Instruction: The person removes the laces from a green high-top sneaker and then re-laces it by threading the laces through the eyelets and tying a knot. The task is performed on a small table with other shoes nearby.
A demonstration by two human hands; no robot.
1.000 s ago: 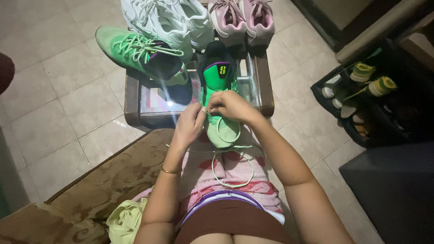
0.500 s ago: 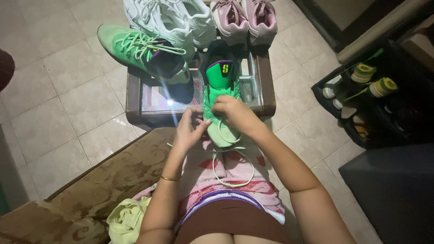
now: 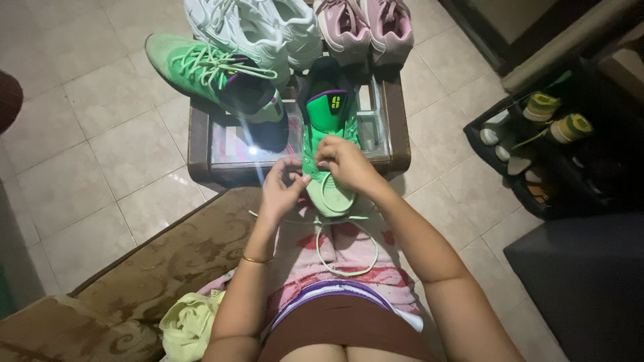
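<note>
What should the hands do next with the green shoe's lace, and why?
Probably pull the lace snug. The right hand pinches it at the green shoe's eyelets, the left hand grips it beside the shoe, and a long slack loop hangs over the lap.

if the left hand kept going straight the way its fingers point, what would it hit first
Probably the green shoe it is lacing: the left hand points up and right toward the shoe's side, with the right hand just beyond. Depth is unclear from above.
</note>
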